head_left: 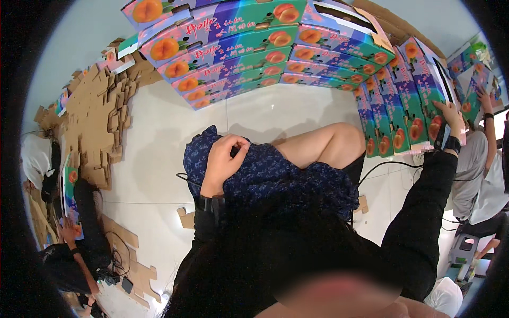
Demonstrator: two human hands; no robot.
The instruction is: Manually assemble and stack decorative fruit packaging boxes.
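Head view shows left hand (225, 159) loosely curled, half-open, and right hand (450, 117) touching box (426, 87), grip unclear.

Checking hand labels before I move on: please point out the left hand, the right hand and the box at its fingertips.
Left hand (223, 159): head view, back of the hand.
Right hand (450, 116): head view, back of the hand.
Box (422, 84): head view, its printed side.

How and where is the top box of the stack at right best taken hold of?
Probably by the long upper edge of its fruit-printed side, coming from that side and slightly above. The box lies uppermost in its stack, so this edge is exposed, beside a long dark gap. The right hand touches the box near there.
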